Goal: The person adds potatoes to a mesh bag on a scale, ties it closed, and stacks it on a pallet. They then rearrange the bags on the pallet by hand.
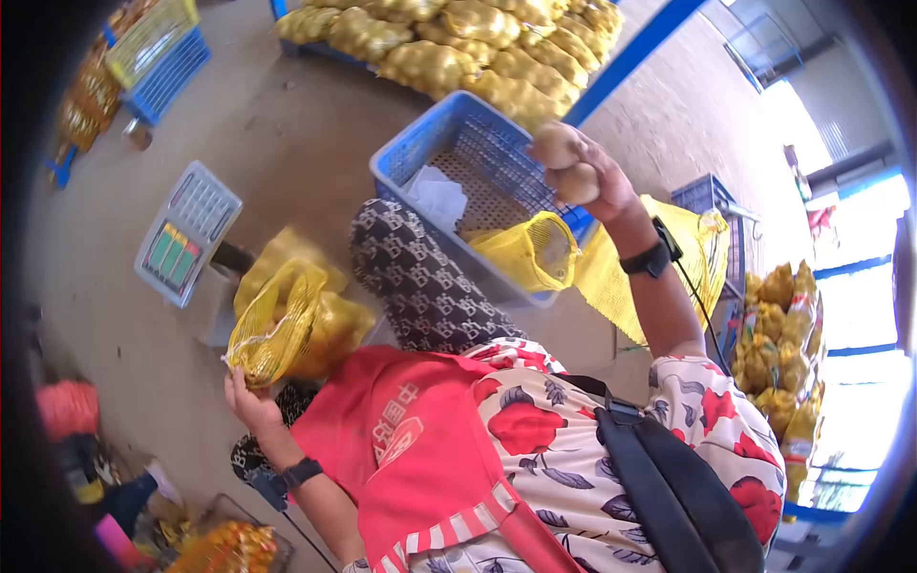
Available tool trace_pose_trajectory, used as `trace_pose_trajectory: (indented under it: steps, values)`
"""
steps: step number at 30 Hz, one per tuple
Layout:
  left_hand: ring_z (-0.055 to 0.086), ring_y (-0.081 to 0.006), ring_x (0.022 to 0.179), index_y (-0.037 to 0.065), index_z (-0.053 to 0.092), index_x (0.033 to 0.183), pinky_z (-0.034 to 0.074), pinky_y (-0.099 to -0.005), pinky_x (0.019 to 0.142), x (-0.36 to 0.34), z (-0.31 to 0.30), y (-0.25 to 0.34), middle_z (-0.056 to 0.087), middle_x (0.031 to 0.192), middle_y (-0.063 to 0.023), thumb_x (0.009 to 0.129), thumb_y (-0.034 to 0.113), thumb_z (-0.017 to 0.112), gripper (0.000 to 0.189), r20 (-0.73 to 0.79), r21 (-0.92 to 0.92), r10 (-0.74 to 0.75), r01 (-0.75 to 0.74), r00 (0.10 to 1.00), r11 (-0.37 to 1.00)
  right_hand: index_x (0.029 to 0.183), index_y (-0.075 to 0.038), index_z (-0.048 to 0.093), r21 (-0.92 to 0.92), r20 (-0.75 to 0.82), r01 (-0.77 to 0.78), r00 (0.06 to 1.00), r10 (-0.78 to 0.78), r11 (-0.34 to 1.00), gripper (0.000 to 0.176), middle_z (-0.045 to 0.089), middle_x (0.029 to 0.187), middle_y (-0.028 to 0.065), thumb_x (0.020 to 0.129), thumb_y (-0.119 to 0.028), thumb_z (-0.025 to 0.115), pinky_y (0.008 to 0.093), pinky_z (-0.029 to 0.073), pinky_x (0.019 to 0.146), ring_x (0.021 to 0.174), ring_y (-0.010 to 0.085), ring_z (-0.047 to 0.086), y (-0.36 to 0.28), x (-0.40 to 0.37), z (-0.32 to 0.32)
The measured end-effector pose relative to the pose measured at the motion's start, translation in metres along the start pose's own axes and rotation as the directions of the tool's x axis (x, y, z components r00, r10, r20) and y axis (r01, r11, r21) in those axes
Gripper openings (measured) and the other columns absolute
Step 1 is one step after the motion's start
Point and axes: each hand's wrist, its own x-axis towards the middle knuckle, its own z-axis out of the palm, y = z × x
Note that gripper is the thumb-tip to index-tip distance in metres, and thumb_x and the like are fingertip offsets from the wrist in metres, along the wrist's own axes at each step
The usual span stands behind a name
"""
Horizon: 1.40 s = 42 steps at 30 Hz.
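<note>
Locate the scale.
Head view, left side: the scale sits just up-left of the yellow bag that the left hand holds.

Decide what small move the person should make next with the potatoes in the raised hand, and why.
Probably carry the right hand across to the yellow mesh bag and drop its potatoes in. That hand grips two potatoes above the blue crate, while the left hand holds the part-filled bag up, apart from them, beside the scale.
</note>
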Motion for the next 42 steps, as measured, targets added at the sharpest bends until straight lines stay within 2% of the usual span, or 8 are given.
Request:
trace_pose_trajectory:
  steps: [4, 8, 20, 24, 25, 29, 36, 42]
  values:
    - [0.061, -0.0205, 0.091, 0.002, 0.054, 0.11, 0.053, -0.0324, 0.07, 0.003, -0.001, 0.004, 0.059, 0.105, -0.0106, 0.089, 0.015, 0.056, 0.025, 0.061, 0.06, 0.022, -0.026, 0.998, 0.998, 0.123, -0.005, 0.051, -0.317, -0.232, -0.079, 0.973, 0.003, 0.945, 0.047, 0.06, 0.105, 0.0127, 0.085, -0.032, 0.058, 0.0306, 0.054, 0.064, 0.082, 0.0178, 0.062, 0.002, -0.07, -0.041]
    - [0.061, -0.0209, 0.092, 0.003, 0.055, 0.11, 0.052, -0.0344, 0.072, 0.001, 0.006, -0.001, 0.061, 0.103, -0.0088, 0.087, 0.014, 0.058, 0.026, 0.093, 0.002, 0.006, -0.006, 0.996, 1.0, 0.099, 0.001, 0.062, -0.893, -0.407, -0.402, 0.913, 0.016, 0.201, 0.038, 0.06, 0.076, 0.0059, 0.071, -0.023, 0.071, 0.0284, 0.047, 0.062, 0.069, 0.0141, 0.058, 0.096, -0.073, -0.119]
    - [0.064, -0.0184, 0.082, -0.001, 0.055, 0.104, 0.054, -0.0309, 0.073, -0.034, -0.006, 0.006, 0.063, 0.095, -0.0104, 0.087, 0.005, 0.053, 0.018, 0.045, 0.104, 0.011, -0.015, 0.999, 0.994, 0.112, 0.0, 0.056, -0.59, -0.196, -0.246, 0.968, 0.159, 0.769, 0.037, 0.064, 0.101, 0.0167, 0.078, -0.016, 0.062, 0.0338, 0.046, 0.08, 0.093, 0.0288, 0.061, 0.251, -0.073, -0.177]
    - [0.063, -0.0152, 0.079, -0.002, 0.056, 0.101, 0.053, -0.0283, 0.072, -0.035, 0.003, -0.002, 0.063, 0.093, -0.0084, 0.085, 0.004, 0.057, 0.018, 0.041, 0.176, 0.034, -0.041, 0.999, 0.984, 0.097, 0.0, 0.061, -0.957, -0.209, -0.244, 0.956, 0.205, 0.159, 0.019, 0.064, 0.082, 0.0045, 0.079, -0.007, 0.06, 0.0319, 0.048, 0.07, 0.079, 0.0163, 0.059, 0.233, -0.074, -0.209]
    - [0.061, -0.013, 0.08, -0.003, 0.057, 0.101, 0.051, -0.0267, 0.073, -0.036, 0.006, -0.003, 0.063, 0.092, -0.0075, 0.083, 0.003, 0.059, 0.02, 0.08, 0.24, 0.02, -0.039, 0.997, 0.97, 0.086, 0.0, 0.063, -0.961, -0.256, -0.261, 0.965, 0.062, 0.095, 0.02, 0.062, 0.08, 0.0239, 0.072, -0.008, 0.053, 0.0386, 0.048, 0.068, 0.08, 0.0381, 0.061, 0.209, -0.072, -0.178]
    - [0.058, -0.0094, 0.077, -0.004, 0.06, 0.1, 0.048, -0.0243, 0.07, -0.04, 0.012, -0.003, 0.063, 0.089, -0.0053, 0.079, 0.004, 0.064, 0.023, 0.131, 0.353, 0.015, -0.061, 0.991, 0.934, 0.089, -0.001, 0.063, -0.979, -0.202, -0.195, 0.889, -0.411, 0.058, 0.013, 0.062, 0.071, 0.0131, 0.079, -0.004, 0.055, 0.0315, 0.047, 0.06, 0.062, 0.0219, 0.06, 0.154, -0.036, -0.108]
    - [0.056, -0.0078, 0.072, -0.004, 0.06, 0.093, 0.047, -0.0249, 0.065, -0.034, 0.016, 0.017, 0.063, 0.082, -0.0032, 0.076, 0.011, 0.07, 0.025, 0.163, 0.594, 0.154, -0.221, 0.975, 0.773, 0.089, 0.004, 0.062, -0.836, -0.048, -0.031, 0.999, -0.016, 0.548, 0.011, 0.062, 0.076, 0.0054, 0.079, -0.001, 0.061, 0.0239, 0.046, 0.066, 0.071, 0.0101, 0.057, 0.114, 0.087, 0.141]
    - [0.061, -0.0195, 0.071, -0.003, 0.06, 0.095, 0.049, -0.031, 0.066, -0.036, 0.015, 0.027, 0.064, 0.078, -0.0132, 0.072, 0.023, 0.073, 0.037, 0.082, 0.619, 0.29, -0.276, 0.954, 0.735, 0.121, 0.001, 0.049, -0.897, 0.416, 0.388, 0.902, 0.114, 0.211, 0.058, 0.061, 0.109, 0.0169, 0.071, -0.017, 0.073, 0.0353, 0.047, 0.087, 0.101, 0.03, 0.059, 0.202, 0.167, 0.235]
